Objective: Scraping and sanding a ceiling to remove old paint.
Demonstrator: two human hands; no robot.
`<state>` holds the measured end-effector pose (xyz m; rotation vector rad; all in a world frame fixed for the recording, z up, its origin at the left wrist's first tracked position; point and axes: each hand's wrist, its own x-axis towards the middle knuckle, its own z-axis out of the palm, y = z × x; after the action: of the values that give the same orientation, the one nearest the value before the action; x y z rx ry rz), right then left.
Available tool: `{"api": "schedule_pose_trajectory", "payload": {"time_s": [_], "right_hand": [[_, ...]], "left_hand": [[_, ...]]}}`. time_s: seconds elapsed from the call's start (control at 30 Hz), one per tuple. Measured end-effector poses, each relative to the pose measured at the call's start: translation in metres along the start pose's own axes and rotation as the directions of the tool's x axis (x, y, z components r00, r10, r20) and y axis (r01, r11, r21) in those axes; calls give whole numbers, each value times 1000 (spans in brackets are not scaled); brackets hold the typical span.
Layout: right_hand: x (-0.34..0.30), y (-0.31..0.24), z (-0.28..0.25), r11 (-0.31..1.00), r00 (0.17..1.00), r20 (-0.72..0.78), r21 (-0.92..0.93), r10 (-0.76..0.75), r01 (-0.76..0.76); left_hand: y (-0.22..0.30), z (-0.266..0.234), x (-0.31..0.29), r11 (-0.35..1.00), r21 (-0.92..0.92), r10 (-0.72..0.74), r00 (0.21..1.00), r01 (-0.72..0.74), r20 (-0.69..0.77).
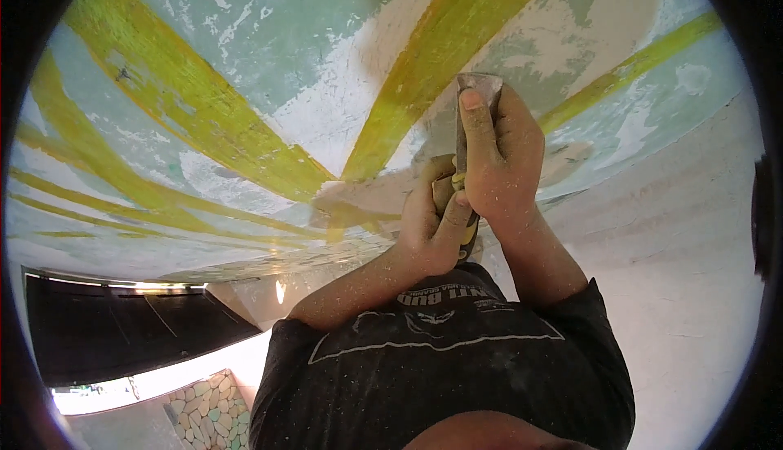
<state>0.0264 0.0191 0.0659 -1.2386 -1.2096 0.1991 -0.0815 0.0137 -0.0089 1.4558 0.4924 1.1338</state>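
My right hand (507,152) is closed round a scraper, its thumb lying along the flat metal blade (481,83). The blade's wide end is up against or just in front of the painted surface (326,66); whether it touches, I cannot tell. Below the hands shows the scraper's black and yellow handle (470,236). My left hand (426,226) is closed next to the right, fingers curled at the handle and round a small brownish flat piece (443,192) whose kind is unclear. Pale dust specks both forearms.
Yellow bands (440,34) cross the light green surface, with white patches where paint has come off. A plain pale wall (685,287) rises at the right. At lower left are a dark panel (130,328) and a patch of pebble paving (214,409).
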Motion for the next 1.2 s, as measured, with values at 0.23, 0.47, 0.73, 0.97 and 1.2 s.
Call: {"api": "schedule_pose_trajectory", "payload": {"time_s": [0.23, 0.47, 0.73, 0.97, 1.2], "right_hand": [[-22, 30, 8, 994, 994, 11, -29, 108, -108], [-27, 32, 7, 984, 981, 94, -64, 169, -163], [-21, 27, 7, 974, 977, 77, 91, 199, -206], [-21, 27, 6, 940, 955, 65, 164, 291, -298], [-28, 41, 8, 965, 969, 66, 98, 237, -242]], "left_hand": [[-26, -7, -18, 996, -19, -83, 996, 84, 41], [-38, -4, -21, 1000, 6, 19, 1000, -19, -19], [-28, 0, -20, 998, -59, -24, 998, 21, -51], [-20, -1, -18, 998, 32, -56, 997, 58, -61], [-35, 0, -25, 996, 6, -94, 995, 94, -28]]}}
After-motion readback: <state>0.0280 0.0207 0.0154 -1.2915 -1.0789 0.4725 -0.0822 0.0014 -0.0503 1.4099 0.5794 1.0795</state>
